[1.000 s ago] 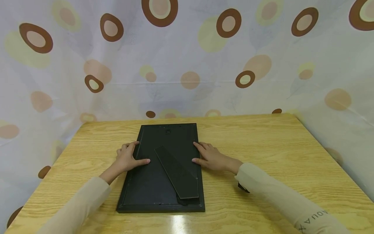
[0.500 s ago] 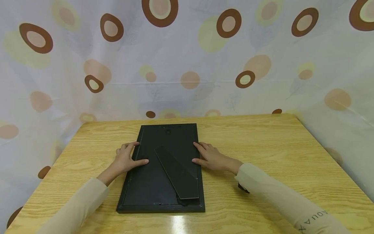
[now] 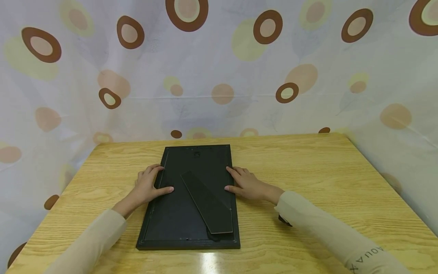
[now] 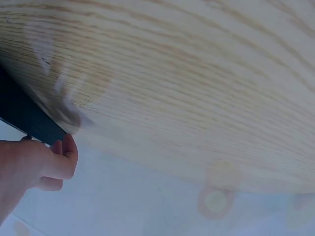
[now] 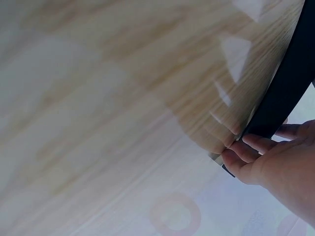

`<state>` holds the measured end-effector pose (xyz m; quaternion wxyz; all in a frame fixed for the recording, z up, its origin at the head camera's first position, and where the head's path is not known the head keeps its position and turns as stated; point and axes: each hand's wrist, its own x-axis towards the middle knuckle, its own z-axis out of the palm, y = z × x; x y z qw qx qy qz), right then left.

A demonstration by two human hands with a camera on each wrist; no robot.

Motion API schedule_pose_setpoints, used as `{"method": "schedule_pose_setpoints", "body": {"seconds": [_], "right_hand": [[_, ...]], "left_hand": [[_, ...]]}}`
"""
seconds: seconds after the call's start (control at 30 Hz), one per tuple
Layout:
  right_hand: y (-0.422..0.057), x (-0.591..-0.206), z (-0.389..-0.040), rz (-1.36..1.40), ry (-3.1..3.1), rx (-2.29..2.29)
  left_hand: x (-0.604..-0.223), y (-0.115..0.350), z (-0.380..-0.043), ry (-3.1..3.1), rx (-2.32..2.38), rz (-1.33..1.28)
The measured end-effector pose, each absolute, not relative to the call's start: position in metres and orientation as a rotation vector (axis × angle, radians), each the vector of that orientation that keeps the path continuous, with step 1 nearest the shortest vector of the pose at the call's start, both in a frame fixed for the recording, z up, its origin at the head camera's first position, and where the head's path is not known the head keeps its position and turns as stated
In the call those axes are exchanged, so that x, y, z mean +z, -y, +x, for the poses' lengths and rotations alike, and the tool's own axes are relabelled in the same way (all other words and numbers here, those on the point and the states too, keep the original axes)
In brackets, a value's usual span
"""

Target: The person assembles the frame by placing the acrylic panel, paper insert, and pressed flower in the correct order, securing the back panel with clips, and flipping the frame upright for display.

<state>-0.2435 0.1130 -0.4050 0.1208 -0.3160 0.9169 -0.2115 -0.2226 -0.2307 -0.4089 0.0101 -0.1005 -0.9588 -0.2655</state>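
A black picture frame [image 3: 167,222] lies face down on the wooden table, its back panel upward. Its flat easel leg [image 3: 211,208] slants across the back, wide end toward the near right corner. My left hand [image 3: 144,187] holds the left side, thumb on the back panel and fingers along the outer edge. On the opposite side my right hand [image 3: 249,186] grips the right edge, thumb and index fingertip on the border. The wrist views show curled left fingers [image 4: 69,152] and right fingers [image 5: 243,155] against the frame's side. The front of the frame is hidden.
The light wooden table [image 3: 308,171] extends to both sides of the frame. A white curtain [image 3: 219,68] with brown and beige ovals hangs behind it and along both sides. A small metal hanger [image 3: 197,154] sits near the frame's far end.
My left hand and thumb have shifted slightly to the left along the frame. The right hand and the picture frame stay practically where they were.
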Motion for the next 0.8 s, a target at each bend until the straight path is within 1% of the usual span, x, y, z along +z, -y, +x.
{"method": "schedule_pose_setpoints", "body": {"seconds": [0.47,0.8], "right_hand": [[-0.112,-0.401,-0.242,-0.919,-2.669,-0.630],[-0.111,-0.400,-0.241,-0.923,-2.676,-0.629]], "left_hand": [[-0.402,0.232,-0.223,3.029,-0.524,-0.348],[-0.398,0.233,-0.224,3.024,-0.321,-0.460]]}}
